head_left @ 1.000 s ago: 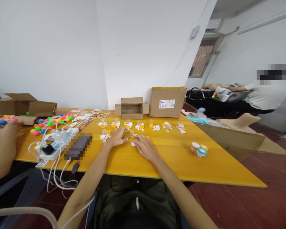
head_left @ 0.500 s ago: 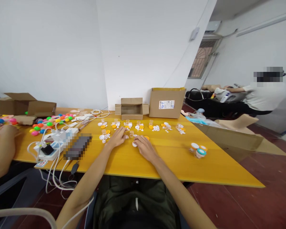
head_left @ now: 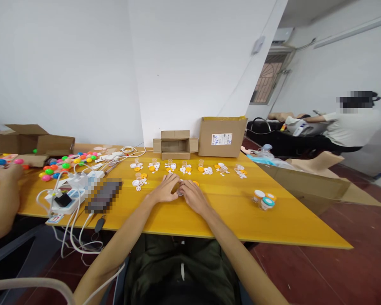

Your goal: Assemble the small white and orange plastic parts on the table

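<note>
My left hand (head_left: 166, 189) and my right hand (head_left: 193, 196) meet near the middle of the yellow table, fingertips curled round a small clear cup (head_left: 179, 192). The fingers hide most of it, so whether a lid is on it cannot be made out. An orange ring-shaped lid (head_left: 196, 184) lies just behind my right hand. Beyond my hands runs a row of small groups: clear cups (head_left: 184, 163), orange lids (head_left: 201, 169) and white discs (head_left: 207, 170). Another group with white perforated discs (head_left: 138, 188) lies left of my left hand.
Several lidded jars (head_left: 266, 203) stand at the right. A small open carton (head_left: 175, 148) and a larger box (head_left: 222, 137) stand at the back. Left are a power strip (head_left: 73, 199), cables, a phone (head_left: 104, 195), coloured balls (head_left: 65, 163) and another person's arm (head_left: 6, 195).
My left hand has come back from the parts beyond and moved right to meet my right hand. The white disc at my right fingertips no longer shows; a clear cup is between both hands.
</note>
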{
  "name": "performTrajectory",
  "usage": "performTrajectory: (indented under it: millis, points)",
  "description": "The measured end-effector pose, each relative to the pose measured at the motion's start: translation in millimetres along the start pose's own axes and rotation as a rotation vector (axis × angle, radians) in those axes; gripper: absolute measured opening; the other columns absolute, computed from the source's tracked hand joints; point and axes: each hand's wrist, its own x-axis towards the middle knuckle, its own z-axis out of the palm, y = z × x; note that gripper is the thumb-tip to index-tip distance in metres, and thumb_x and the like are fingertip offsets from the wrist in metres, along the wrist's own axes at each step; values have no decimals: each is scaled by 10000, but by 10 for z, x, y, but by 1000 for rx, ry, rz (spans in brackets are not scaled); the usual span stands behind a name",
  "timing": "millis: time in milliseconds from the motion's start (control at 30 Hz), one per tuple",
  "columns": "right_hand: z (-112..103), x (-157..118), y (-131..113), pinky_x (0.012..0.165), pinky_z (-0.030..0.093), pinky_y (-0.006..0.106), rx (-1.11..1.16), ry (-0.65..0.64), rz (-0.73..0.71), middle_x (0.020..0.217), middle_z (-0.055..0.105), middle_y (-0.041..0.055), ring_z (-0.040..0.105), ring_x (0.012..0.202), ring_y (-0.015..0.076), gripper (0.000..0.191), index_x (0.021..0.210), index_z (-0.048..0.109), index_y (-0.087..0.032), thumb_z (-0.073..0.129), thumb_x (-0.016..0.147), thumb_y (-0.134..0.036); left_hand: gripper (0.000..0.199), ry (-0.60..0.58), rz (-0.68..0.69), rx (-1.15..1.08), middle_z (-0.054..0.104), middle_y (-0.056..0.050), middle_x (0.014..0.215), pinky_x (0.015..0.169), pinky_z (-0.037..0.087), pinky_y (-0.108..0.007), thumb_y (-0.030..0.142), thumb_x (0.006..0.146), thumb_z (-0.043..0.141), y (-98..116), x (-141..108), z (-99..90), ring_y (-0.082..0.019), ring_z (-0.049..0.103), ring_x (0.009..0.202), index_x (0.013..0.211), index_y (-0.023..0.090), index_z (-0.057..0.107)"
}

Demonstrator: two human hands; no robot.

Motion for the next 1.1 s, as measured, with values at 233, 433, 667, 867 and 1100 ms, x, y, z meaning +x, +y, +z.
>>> performTrajectory:
  millis: [233, 433, 667, 867, 1100]
  points:
    - [-10, 5, -24, 796, 448, 326, 24, 30, 75, 942, 624, 53, 567, 879, 214, 209, 852, 621, -240, 493, 952, -108, 194, -68, -12, 51, 533, -63, 1056, 949, 397, -453, 296, 805, 632, 47, 15, 26, -281, 471, 1029, 968, 230, 549]
    - [-4, 2, -9, 801, 454, 327, 107, 52, 77, 939, 606, 53, 567, 880, 213, 181, 846, 614, -238, 507, 954, -140, 120, -105, -40, 90, 513, -56, 1029, 934, 401, -451, 266, 827, 593, 79, 31, 28, -265, 457, 1002, 915, 217, 527]
    - [-13, 5, -6, 806, 466, 333, 131, 39, 66, 955, 604, 57, 571, 899, 220, 186, 828, 618, -242, 528, 929, -116, 127, -141, -55, 117, 508, -62, 1049, 942, 404, -457, 252, 808, 615, 87, 43, 20, -273, 449, 1028, 910, 214, 549]
    - [-25, 5, 4, 800, 478, 332, 129, 38, 49, 971, 612, 64, 582, 908, 217, 205, 807, 624, -235, 532, 917, -89, 136, -134, -49, 121, 509, -66, 1064, 955, 405, -460, 276, 824, 625, 79, 44, 28, -274, 449, 1043, 917, 208, 552]
    - [5, 10, 18, 795, 491, 339, 124, 118, 84, 947, 620, 57, 585, 888, 215, 219, 814, 633, -241, 509, 936, -107, 122, -126, -27, 108, 515, -67, 1071, 968, 406, -472, 253, 819, 608, 58, 39, 39, -276, 453, 1059, 922, 209, 561]
